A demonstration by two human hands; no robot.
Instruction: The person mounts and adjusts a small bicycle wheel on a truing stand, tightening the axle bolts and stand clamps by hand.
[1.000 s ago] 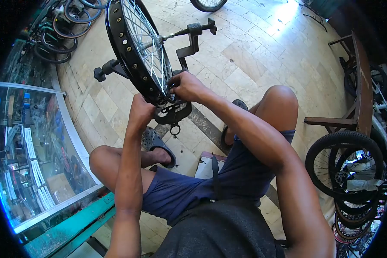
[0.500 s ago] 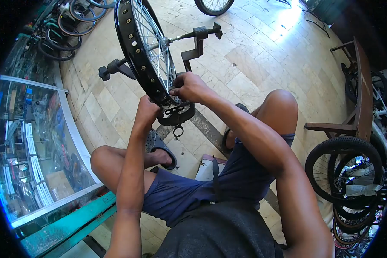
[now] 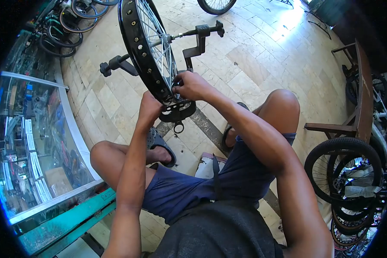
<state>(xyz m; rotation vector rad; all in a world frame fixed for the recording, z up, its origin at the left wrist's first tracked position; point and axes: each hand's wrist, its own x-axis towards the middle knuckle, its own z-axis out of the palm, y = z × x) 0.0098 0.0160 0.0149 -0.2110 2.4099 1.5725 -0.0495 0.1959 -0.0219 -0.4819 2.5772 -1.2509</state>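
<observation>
A spoked bicycle wheel with a wide black rim stands upright in a black wheel stand, before my knees. Holes run along the rim, and the hub is held between the stand's arms. My right hand is at the spokes just inside the rim's lower right side, thumb and fingers pinched together. What sits in that pinch is too small and dark to name. My left hand is against the lower left side of the rim by the stand. Its fingertips are hidden behind the rim.
A glass display case stands on the left above a green bench. On the right are a wooden bench and several bicycle wheels. More tyres lie at the upper left. Another wheel shows at the top.
The wheel's rim holes have shifted slightly, as if it turned a little. My right hand has stayed by the spokes with a small finger shift. My left hand remains beside the rim.
</observation>
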